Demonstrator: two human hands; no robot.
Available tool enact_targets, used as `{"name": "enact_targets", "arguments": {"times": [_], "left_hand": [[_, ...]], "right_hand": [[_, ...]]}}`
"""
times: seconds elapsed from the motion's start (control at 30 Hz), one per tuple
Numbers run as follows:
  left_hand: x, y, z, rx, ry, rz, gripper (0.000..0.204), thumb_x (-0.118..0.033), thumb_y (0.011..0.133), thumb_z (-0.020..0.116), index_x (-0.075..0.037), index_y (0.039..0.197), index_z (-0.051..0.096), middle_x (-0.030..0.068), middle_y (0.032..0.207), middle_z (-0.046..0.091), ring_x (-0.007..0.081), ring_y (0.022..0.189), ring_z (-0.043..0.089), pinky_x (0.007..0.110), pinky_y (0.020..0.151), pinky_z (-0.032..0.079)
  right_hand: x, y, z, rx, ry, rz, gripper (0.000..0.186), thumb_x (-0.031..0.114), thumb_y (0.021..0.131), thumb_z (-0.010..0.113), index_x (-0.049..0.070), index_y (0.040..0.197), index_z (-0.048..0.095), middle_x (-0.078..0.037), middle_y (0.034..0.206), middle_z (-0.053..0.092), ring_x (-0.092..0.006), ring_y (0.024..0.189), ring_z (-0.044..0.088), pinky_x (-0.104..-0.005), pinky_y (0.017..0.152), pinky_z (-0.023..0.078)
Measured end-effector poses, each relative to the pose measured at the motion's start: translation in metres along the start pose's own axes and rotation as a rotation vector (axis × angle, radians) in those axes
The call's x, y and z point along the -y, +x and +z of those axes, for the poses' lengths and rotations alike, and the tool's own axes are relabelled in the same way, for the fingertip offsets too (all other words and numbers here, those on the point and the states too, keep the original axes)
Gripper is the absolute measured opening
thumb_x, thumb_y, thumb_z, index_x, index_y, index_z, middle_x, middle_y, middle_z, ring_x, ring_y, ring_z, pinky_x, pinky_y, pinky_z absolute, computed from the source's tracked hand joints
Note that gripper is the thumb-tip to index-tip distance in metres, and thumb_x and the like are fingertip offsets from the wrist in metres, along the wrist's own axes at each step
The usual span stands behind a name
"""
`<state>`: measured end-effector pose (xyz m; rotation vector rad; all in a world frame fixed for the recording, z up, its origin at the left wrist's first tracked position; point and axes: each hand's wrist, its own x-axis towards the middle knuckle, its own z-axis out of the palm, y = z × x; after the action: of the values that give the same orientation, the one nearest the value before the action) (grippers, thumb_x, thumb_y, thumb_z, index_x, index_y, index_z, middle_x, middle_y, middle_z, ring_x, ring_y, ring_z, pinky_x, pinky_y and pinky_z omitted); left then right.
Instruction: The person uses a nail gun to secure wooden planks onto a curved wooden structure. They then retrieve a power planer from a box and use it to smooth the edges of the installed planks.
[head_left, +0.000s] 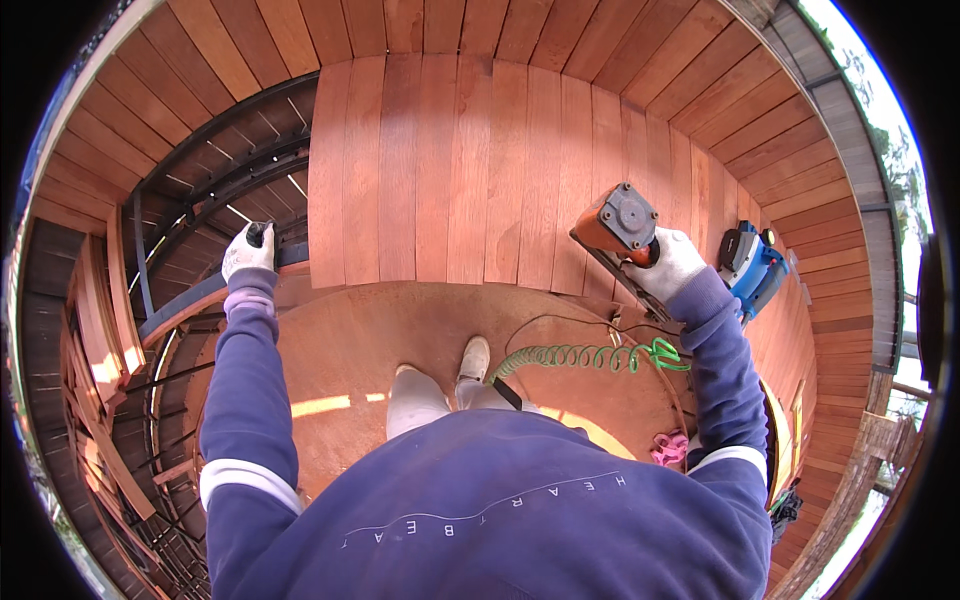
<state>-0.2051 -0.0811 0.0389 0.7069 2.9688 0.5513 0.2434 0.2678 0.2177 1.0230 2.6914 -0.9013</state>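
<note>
Reddish planks (pixel 450 170) curve past an uncovered dark frame (pixel 143 260), an orange-and-grey nail gun (pixel 628 215) poised over them at the right, its handle gripped by the fingers of the gloved right hand (pixel 675 265). The gloved left hand (pixel 248 255) curls near the frame; whether it holds anything cannot be told. Good handling likely calls for a squared nose, left hand clear. No container is discernible.

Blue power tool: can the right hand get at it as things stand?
Probably not: the right hand is taken up gripping the orange tool. The blue power tool sits close beside that wrist, though.
</note>
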Motion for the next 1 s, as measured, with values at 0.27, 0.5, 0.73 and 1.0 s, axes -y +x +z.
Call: {"name": "enact_targets", "arguments": {"times": [0.27, 0.5, 0.73, 1.0], "left_hand": [[-0.004, -0.04, 0.013, -0.134, -1.093, 0.093, 0.018, -0.014, 0.098, 0.059, 0.001, 0.104, 0.068, 0.0045, 0.097, 0.07, 0.0088, 0.083, 0.06, 0.024, 0.077, 0.048], [-0.203, -0.212, 0.075, 1.063, -1.591, -0.548, 0.025, -0.023, 0.096, 0.063, -0.005, 0.113, 0.066, 0.0091, 0.104, 0.07, 0.0197, 0.091, 0.068, 0.035, 0.083, 0.056], [-0.215, -0.209, 0.129, 1.056, -1.911, -0.721, 0.011, -0.016, 0.096, 0.064, -0.01, 0.104, 0.067, 0.0076, 0.102, 0.071, 0.0242, 0.101, 0.068, 0.043, 0.089, 0.056], [-0.22, -0.2, 0.11, 1.012, -1.697, -0.715, 0.02, -0.017, 0.092, 0.068, -0.007, 0.109, 0.067, 0.0073, 0.1, 0.07, 0.0218, 0.093, 0.067, 0.041, 0.087, 0.056]], "right_hand": [[-0.061, 0.003, -0.008, -0.098, 0.021, 0.166, 0.03, 0.021, 0.075, 0.073, 0.006, 0.1, 0.07, -0.016, 0.093, 0.072, -0.0307, 0.089, 0.07, -0.0366, 0.081, 0.054], [-0.052, 0.009, -0.019, -0.024, 0.041, 0.265, 0.03, 0.024, 0.075, 0.074, 0.006, 0.099, 0.07, -0.015, 0.091, 0.072, -0.031, 0.088, 0.07, -0.0371, 0.08, 0.054], [-0.058, 0.006, -0.016, -0.093, 0.0, 0.175, 0.031, 0.027, 0.075, 0.074, 0.007, 0.098, 0.07, -0.017, 0.094, 0.072, -0.0337, 0.091, 0.068, -0.0388, 0.083, 0.054], [-0.068, 0.012, -0.015, -0.086, 0.024, 0.172, 0.033, 0.026, 0.075, 0.074, 0.005, 0.1, 0.069, -0.017, 0.096, 0.072, -0.0346, 0.094, 0.068, -0.0393, 0.085, 0.053]]}}
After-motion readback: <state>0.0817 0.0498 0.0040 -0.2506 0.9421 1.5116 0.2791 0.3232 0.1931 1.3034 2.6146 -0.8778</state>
